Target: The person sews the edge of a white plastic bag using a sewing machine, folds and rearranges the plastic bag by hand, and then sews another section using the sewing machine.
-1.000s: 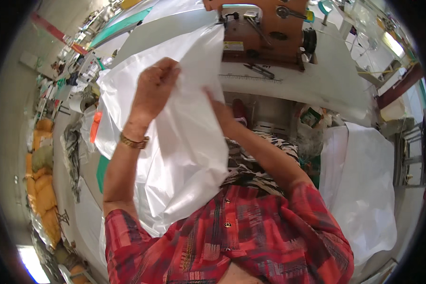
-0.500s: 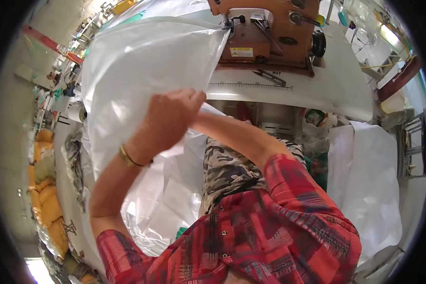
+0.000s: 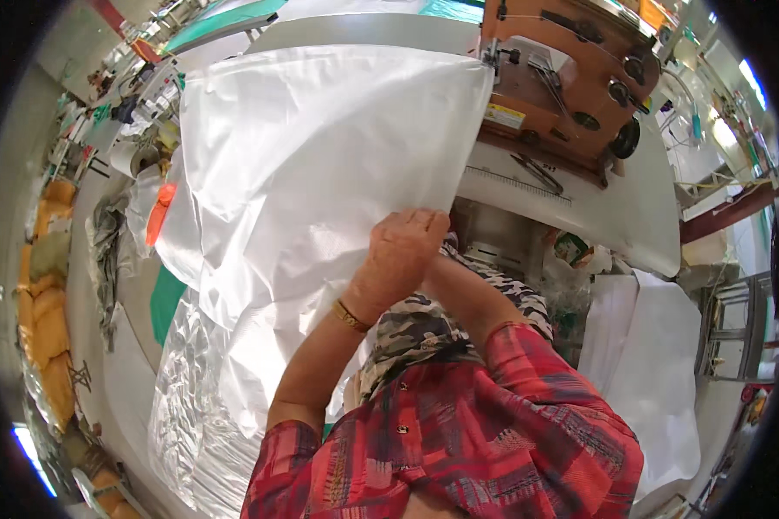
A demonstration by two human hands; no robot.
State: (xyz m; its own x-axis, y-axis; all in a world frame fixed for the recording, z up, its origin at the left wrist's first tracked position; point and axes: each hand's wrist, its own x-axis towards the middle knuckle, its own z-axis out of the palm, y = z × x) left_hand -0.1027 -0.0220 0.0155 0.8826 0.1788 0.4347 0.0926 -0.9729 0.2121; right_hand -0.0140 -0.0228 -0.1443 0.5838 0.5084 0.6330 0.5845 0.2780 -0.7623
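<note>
A large white plastic sheet (image 3: pixel 320 147) runs from the brown sewing machine (image 3: pixel 571 112) down over the table's front and my lap. Its right-hand edge is caught at the machine's needle area and stretches toward me. On that edge, near the table's front, my left hand (image 3: pixel 402 255) has its fingers curled closed, a gold watch on the wrist. Crossing in from the right, my right hand (image 3: pixel 437 270) is mostly hidden behind the left one, so its fingers do not show. Thread snips (image 3: pixel 538 173) lie on the table beside the machine's base.
A printed ruler scale (image 3: pixel 519 186) runs along the table (image 3: pixel 632 208) front. White folded sheets (image 3: pixel 649 363) hang at my right. At left are crumpled clear plastic (image 3: pixel 190 415), an orange piece (image 3: pixel 159 214) and yellow bundles (image 3: pixel 50 320).
The view has shifted, so the machine appears farther right. My hands remain together at the sheet's edge and sit a little farther from the needle. The sheet lies more spread out at left.
</note>
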